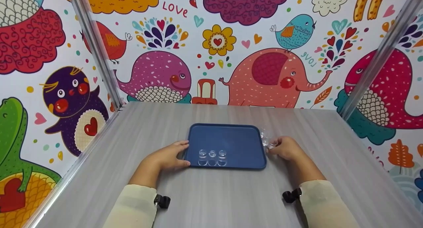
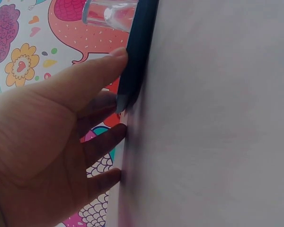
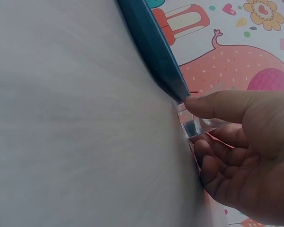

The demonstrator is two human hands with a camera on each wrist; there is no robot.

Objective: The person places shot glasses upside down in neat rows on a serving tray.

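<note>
A dark blue rectangular tray (image 1: 231,138) lies on the table between my hands. Three small clear glasses (image 1: 212,158) stand in a row near its front left; which way up, I cannot tell. My left hand (image 1: 168,156) rests at the tray's left end, thumb by the front corner. In the left wrist view its thumb (image 2: 104,64) touches the tray's rim and the fingers are spread. Just off the tray's right edge, my right hand (image 1: 285,148) pinches a clear glass (image 3: 194,124) low down at the table. More clear glass (image 1: 264,135) shows beside the tray there, partly overlapping.
The grey wood-grain table (image 1: 224,198) runs back to a wall with cartoon animal prints (image 1: 264,82). Metal posts (image 1: 99,56) stand at both back corners. Small black devices (image 1: 162,201) are strapped at both wrists.
</note>
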